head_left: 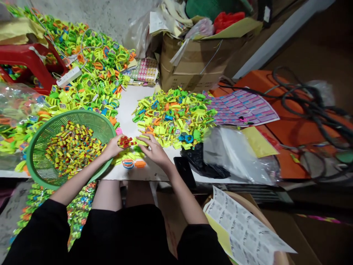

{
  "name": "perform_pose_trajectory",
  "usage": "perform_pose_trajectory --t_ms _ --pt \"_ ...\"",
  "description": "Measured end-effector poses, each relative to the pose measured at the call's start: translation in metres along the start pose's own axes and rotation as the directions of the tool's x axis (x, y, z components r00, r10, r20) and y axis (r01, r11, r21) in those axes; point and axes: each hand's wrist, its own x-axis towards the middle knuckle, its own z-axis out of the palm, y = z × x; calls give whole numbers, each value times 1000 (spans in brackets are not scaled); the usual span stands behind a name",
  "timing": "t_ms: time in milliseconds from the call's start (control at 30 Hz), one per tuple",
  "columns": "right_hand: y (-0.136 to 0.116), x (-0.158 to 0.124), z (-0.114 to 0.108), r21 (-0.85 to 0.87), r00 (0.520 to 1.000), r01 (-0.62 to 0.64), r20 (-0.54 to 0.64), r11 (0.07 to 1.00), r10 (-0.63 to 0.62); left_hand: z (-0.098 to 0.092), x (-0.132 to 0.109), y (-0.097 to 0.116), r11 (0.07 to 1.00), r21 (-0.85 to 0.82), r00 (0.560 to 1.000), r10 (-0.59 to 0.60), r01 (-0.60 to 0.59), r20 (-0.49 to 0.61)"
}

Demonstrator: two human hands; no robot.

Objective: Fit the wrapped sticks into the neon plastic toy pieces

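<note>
My left hand [113,146] is curled around a small bundle of red-tipped yellow pieces [125,141], right beside the rim of the green basket [35,145]. My right hand [154,149] rests palm down with its fingers pinching a yellow-green plastic piece [141,141] next to that bundle. Both hands work over the white tabletop [129,106]. Just below them lie an orange piece [140,164] and a ring-shaped piece [128,163]. A heap of small plastic toy pieces [172,117] sits just beyond my right hand.
The green basket holds many small yellow and red pieces [71,147]. A larger heap of plastic pieces [88,70] spreads at back left by a red stool [30,62]. Cardboard box [193,62], sticker sheet [242,106], plastic bags [234,154], black phone [185,171], cables [311,106] at right.
</note>
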Motion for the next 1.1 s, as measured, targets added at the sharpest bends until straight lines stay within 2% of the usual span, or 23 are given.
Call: perform_pose_trajectory --t_ms 133,300,500,667,767,867,967,1033,1067,1100 --pt "-1 -1 3 -80 999 30 -38 996 -33 2 -2 3 989 124 997 77 -75 -15" --pt "5 0 15 -227 995 71 -50 971 -84 2 -3 5 975 184 993 120 -122 22" --pt "15 3 25 -236 995 67 -57 969 -83 -1 -2 1 952 197 972 225 -234 69" --pt "16 3 24 -222 995 88 -33 971 -98 -3 -2 1 948 209 969 227 -242 93" --pt "18 1 29 -220 993 92 -58 971 -108 -4 -2 3 942 230 969 223 -243 109" --pt "19 -1 33 -196 994 40 -93 980 -60 -3 -1 5 947 229 972 200 -223 121" --pt "19 -4 25 -155 994 -44 -103 987 28 -3 0 6 967 193 984 154 -168 87" --pt "23 -6 7 -130 992 -128 -38 983 124 -2 1 6 979 166 993 112 -117 42" --pt "26 -7 -5 -116 982 -172 59 978 179 -2 1 5 984 155 996 91 -93 22" --pt "32 -8 -19 -102 951 -215 203 971 232 -2 1 4 987 146 997 72 -72 11"
